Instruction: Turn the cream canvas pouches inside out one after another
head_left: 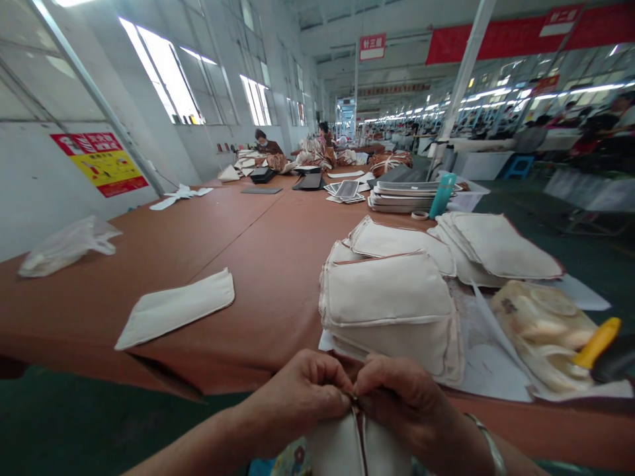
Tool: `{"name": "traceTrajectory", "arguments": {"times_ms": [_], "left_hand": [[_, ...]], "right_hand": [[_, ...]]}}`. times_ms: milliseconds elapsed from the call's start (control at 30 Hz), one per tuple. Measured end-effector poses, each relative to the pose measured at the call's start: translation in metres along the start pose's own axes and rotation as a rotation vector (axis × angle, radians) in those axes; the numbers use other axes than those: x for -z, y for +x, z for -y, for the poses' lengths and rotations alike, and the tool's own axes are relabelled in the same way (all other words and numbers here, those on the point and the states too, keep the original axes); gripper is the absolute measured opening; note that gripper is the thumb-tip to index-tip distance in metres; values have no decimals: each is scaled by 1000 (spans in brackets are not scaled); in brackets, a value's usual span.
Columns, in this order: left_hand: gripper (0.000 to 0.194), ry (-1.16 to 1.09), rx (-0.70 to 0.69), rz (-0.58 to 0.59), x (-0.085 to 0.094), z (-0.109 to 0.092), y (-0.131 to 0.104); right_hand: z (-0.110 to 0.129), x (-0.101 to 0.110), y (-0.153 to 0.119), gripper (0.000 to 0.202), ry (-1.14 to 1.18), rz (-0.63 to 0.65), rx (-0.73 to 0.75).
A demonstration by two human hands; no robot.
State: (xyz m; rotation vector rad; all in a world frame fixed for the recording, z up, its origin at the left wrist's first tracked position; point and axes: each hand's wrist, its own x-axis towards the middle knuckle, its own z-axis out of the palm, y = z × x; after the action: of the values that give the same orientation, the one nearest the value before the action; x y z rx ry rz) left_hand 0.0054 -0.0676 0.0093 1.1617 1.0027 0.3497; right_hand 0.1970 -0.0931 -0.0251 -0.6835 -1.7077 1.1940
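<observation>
At the near edge of the tabletop (258, 264), the left hand (297, 396) and right hand (401, 400) pinch the top of a cream fabric pouch (357, 446) with closed fingers, close to the body, probably for fine control. A stack of pouches (391, 304) lies within reach.

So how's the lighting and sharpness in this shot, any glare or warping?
Head view: windows blow out white at upper left; wide-angle warping bends the brown table edges; the left hand and right hand pinching the cream fabric piece look sharp; distant workers are soft.
</observation>
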Motion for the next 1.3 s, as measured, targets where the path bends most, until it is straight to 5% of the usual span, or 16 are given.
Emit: {"name": "traceTrajectory", "arguments": {"times_ms": [133,300,400,500,600,733,867,967,1200,1300], "left_hand": [[35,-216,-1,6,-2,0,-2],[42,-125,37,124,2,2,-2],[43,-15,-28,156,3,-1,-5],[42,138,-118,152,3,-9,-9],[42,256,-168,135,3,-17,-13],[41,227,-207,148,0,-16,-13],[44,12,-202,82,-7,-2,-7],[47,-76,-184,120,-4,0,-3],[49,304,-107,244,44,-24,-16],[44,405,-122,228,44,-34,-24]], "right_hand": [[2,5,0,17,-219,13,215],[-4,6,-12,17,-389,46,305],[-2,6,-17,7,-195,-4,146],[4,10,-12,27,91,-65,-219],[10,18,-4,42,186,86,-394],[15,22,1,42,114,222,-341],[11,18,0,38,31,176,-172],[8,18,-2,39,86,143,-192],[5,40,-11,38,17,147,-263],[8,50,1,43,-26,244,-288]]}}
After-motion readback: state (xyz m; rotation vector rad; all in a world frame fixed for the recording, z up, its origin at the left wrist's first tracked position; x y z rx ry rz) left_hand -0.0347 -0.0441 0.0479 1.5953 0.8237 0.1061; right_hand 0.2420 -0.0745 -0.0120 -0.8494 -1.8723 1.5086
